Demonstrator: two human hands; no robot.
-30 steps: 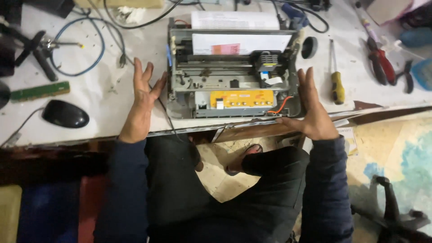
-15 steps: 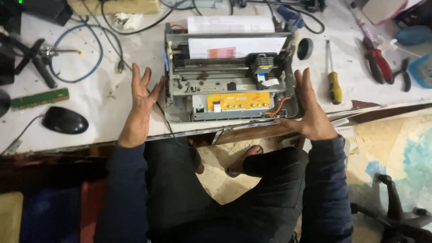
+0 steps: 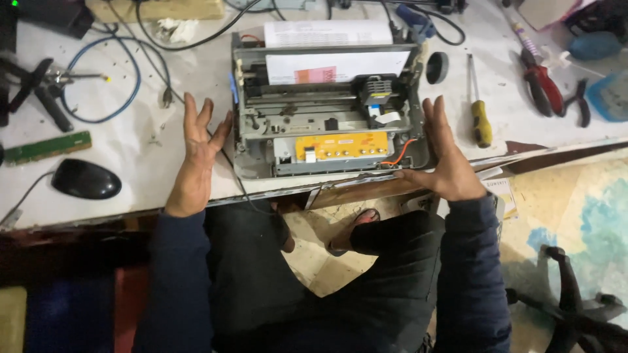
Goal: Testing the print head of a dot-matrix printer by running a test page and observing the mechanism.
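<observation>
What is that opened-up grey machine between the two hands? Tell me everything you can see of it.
The opened printer sits flat near the white worktable's front edge, its outer cover off. Its grey frame looks like plastic and metal. White paper stands in the rear feed, a dark carriage with a white ribbon cable sits right of centre, and an orange circuit board with orange wires lies along the front. The left hand and right hand are open, flanking its sides, the right against its corner.

White bench [image 3: 118,216] is running left to right under both hands, front edge worn. Floor [image 3: 575,196] below right hand is showing cream and blue-green patches; lighting is dim there.
</observation>
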